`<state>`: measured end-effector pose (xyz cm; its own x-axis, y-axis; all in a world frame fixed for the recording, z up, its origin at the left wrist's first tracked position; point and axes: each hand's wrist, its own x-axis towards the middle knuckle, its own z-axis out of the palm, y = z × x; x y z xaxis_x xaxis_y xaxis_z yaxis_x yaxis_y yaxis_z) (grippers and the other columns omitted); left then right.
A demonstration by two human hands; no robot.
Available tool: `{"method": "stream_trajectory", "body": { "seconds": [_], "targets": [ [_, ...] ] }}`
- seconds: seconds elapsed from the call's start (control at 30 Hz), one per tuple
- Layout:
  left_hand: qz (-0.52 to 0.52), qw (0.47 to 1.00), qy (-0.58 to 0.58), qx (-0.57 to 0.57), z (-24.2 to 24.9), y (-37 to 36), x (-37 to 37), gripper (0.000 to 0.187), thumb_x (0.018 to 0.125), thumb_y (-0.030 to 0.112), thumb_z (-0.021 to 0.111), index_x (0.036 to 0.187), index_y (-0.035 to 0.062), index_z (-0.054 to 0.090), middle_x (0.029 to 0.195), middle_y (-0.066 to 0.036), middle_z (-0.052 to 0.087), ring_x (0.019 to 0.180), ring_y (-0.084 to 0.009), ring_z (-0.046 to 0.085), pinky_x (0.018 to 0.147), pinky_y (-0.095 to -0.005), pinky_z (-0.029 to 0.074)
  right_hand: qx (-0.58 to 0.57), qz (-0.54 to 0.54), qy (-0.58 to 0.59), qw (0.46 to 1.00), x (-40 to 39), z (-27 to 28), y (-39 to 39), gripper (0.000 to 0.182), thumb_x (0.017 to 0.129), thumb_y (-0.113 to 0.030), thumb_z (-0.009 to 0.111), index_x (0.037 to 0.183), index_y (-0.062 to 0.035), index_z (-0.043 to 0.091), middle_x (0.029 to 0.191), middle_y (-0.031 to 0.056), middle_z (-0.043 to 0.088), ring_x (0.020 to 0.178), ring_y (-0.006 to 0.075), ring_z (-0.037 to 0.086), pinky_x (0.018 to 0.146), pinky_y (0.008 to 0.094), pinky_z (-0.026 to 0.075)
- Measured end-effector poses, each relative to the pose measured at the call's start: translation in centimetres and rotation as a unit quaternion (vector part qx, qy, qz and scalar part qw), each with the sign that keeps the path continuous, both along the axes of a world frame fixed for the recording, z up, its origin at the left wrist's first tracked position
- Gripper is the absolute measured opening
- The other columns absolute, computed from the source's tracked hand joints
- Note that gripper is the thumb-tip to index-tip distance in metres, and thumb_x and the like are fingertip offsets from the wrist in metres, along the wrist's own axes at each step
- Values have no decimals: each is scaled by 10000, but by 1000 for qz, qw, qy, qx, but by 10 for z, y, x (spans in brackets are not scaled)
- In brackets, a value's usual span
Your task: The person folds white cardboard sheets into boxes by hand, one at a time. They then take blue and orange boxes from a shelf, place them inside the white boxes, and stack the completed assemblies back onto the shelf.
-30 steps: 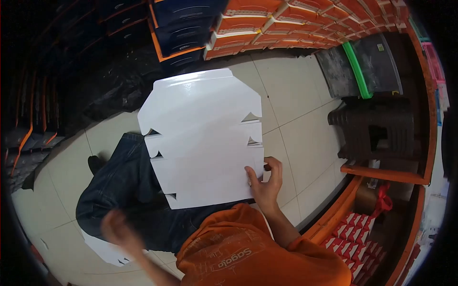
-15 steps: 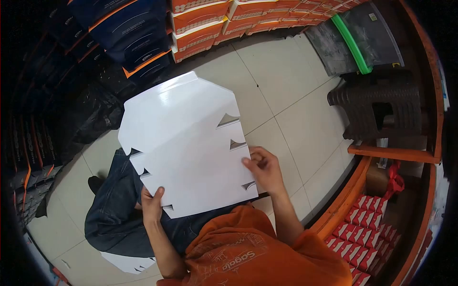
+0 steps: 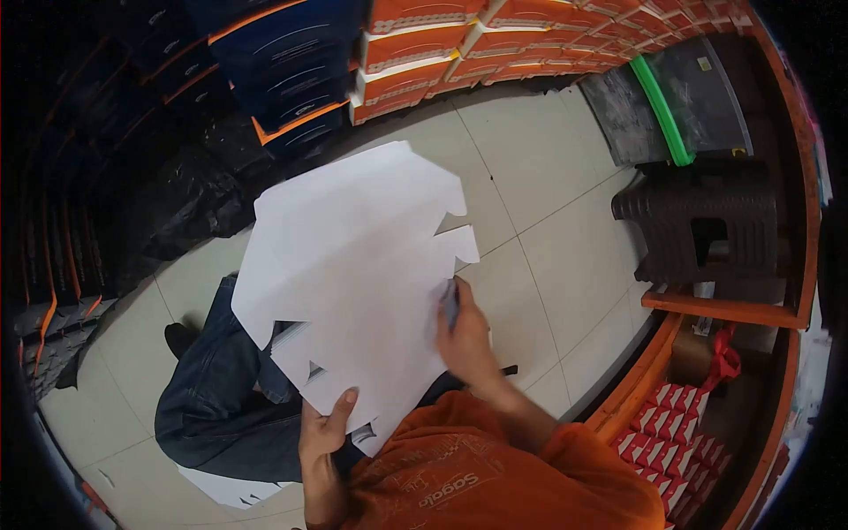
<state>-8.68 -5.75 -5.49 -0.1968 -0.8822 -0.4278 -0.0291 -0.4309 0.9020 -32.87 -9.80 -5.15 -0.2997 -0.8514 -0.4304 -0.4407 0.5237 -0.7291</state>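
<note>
A white flat cardboard box blank with cut notches along both sides lies tilted over my lap. My left hand pinches its lower left edge, thumb on top and fingers hidden underneath. At the right edge, my right hand is closed on the same blank, beside a small grey patch near the fingertips that I cannot make out clearly. Under my bent leg, part of another white notched sheet shows on the floor.
Dark blue boxes and orange boxes are stacked along the far side. To the right stand a dark plastic stool, a grey bin with a green edge and an orange wooden shelf holding red-and-white boxes.
The blank has shifted right in view and tilted. My right hand has moved from beside the right edge inward onto it, and the edge there appears bent. My left hand still grips the lower left.
</note>
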Motion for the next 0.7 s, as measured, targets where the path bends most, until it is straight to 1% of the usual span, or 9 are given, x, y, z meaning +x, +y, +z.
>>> {"method": "stream_trajectory", "body": {
  "seconds": [0.07,0.2,0.33,0.4,0.47,0.5,0.57,0.63,0.7],
  "targets": [
    [53,994,73,65,-3,10,2,343,880,119,668,1163,-47,571,1118,-103,611,1020,-190,559,906,-321,434,-116,15,212,970,34,-23,9,755,829,-291,677,1321,150,313,1156,330,485,1071,457,493,919,468,422],
    [27,994,42,94,-27,11,19,380,878,129,676,1195,-44,556,1125,-94,611,1027,-183,556,911,-319,432,-80,63,274,956,36,-23,3,892,801,-365,718,1312,199,254,1141,341,456,1049,469,482,921,498,411],
    [19,997,52,49,-20,-17,28,390,897,179,668,1195,-47,558,1114,-98,626,1015,-185,569,897,-322,442,-129,66,-16,989,-24,-4,-3,828,868,-434,650,1358,133,297,1256,304,479,1209,350,485,998,444,408],
    [-53,998,14,41,-20,-26,35,369,905,197,659,1167,-49,576,1076,-110,645,982,-195,584,873,-328,455,114,-47,-411,903,-67,4,-25,761,890,-450,617,1356,97,365,1245,245,555,1192,286,537,1002,427,424],
    [-81,996,3,25,-22,-27,35,365,911,214,655,1147,-55,584,1041,-121,658,960,-198,596,853,-326,463,129,-9,-398,908,-55,-4,-32,746,880,-466,623,1340,82,414,1161,208,631,1085,288,621,945,428,470],
    [-86,996,14,27,-28,-26,33,354,903,200,665,1142,-50,590,1056,-118,655,968,-194,598,854,-324,465,88,-11,-194,977,-38,-14,-31,749,868,-464,640,1330,82,417,1123,215,644,1042,316,637,912,429,484],
    [-91,995,19,39,-32,-12,30,344,896,187,675,1138,-45,596,1070,-115,652,977,-190,600,855,-323,467,-26,-58,146,987,24,-6,-31,753,838,-450,679,1301,82,415,1046,256,655,960,411,642,845,437,500],
    [40,972,131,191,-39,3,26,345,821,132,693,1119,-24,620,1101,-115,644,992,-210,611,874,-322,471,-20,-65,171,983,32,-20,-34,745,837,-433,684,1299,81,406,1014,262,655,937,431,635,833,443,499],
    [75,964,162,197,-68,25,30,384,770,132,672,1114,-30,620,1100,-122,643,987,-226,615,880,-326,475,-10,-67,193,979,34,-26,-28,737,836,-416,689,1297,80,397,982,268,656,913,451,628,821,449,499]
  ]
}}
